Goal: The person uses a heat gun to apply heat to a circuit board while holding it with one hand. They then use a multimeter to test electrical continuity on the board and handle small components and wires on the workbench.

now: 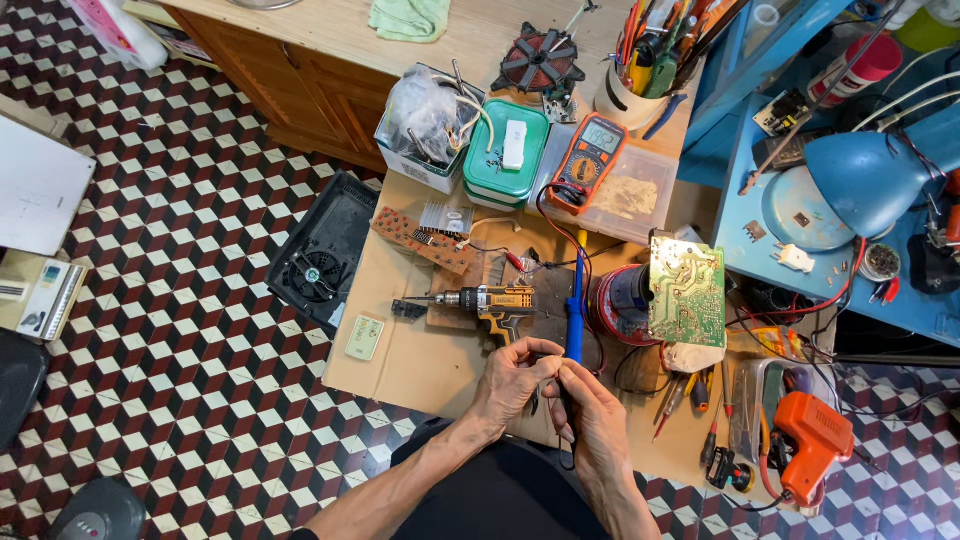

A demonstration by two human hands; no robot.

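Both hands' fingers pinch blue soldering iron (574, 310) | cluttered cardboard-topped table (400, 360) | checkered tile floor (180, 200) | blue lamp (870, 170)

We see a low workbench topped with brown cardboard (400, 365), standing on a floor of red, white and black cube-pattern tiles (200, 230). On the cardboard lie a yellow-and-black cordless drill (490, 302), a brown perforated board (425, 240), a small pale remote (365, 338), a green circuit board (687, 292) leaning against a dark spool, and an orange glue gun (810, 440). A black fan housing (322, 255) rests on the floor beside the bench.
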